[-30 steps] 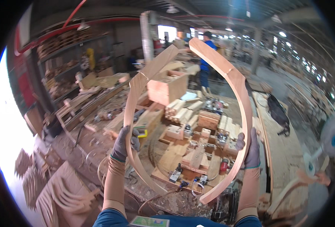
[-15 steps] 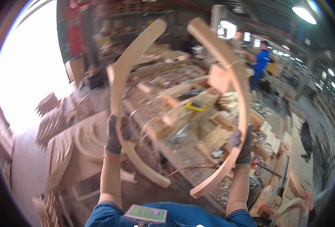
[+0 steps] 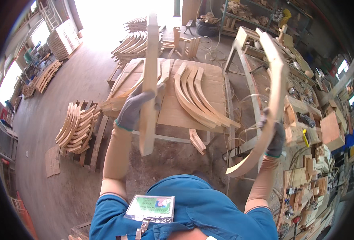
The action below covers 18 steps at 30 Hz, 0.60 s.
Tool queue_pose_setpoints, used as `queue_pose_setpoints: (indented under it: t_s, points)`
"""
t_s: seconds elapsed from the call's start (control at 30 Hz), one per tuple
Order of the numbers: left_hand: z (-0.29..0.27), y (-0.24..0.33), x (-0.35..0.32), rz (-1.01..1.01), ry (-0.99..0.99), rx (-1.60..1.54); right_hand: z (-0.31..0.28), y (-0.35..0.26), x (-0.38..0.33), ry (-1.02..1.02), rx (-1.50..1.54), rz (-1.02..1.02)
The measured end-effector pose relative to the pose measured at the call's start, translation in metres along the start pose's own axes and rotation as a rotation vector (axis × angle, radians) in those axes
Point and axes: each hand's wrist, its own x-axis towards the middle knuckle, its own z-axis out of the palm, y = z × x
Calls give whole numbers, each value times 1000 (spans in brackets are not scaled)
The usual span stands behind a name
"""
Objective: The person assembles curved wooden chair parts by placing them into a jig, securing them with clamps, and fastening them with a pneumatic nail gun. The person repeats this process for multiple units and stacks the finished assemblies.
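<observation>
Both hands wear grey gloves. My left hand (image 3: 136,105) is closed around a curved wooden piece (image 3: 149,84), which stands nearly upright and shows its narrow side. My right hand (image 3: 274,134) grips a second curved wooden piece (image 3: 276,86), whose top leans toward the far right while its lower end bends in toward me. The two pieces are held apart in the air. Beyond them, several curved wooden pieces (image 3: 197,96) lie side by side on a cardboard-covered table (image 3: 215,80). More pieces on its left part are partly hidden behind my left hand and its piece.
A pallet with stacked curved pieces (image 3: 78,126) sits on the floor at left. Further stacks (image 3: 133,46) stand near the bright doorway. At right runs a workbench with wooden jigs (image 3: 299,116), clamps and blocks. Hoses (image 3: 241,104) hang by its metal frame; a black tub (image 3: 207,28) stands behind.
My view has turned left from the workbench to the cardboard-covered table. The two curved pieces, earlier facing each other like an oval, are now turned and further apart, still in my hands.
</observation>
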Motion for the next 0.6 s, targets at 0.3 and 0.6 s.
queue_pose_setpoints:
  t_s: [0.3,0.6]
  points:
    - [-170,-70,48,-204,307,709,-69,203,204,-69,-943,178]
    - [-289,-125,194,-605,265,1304,-172,365,325,69,-1378,532]
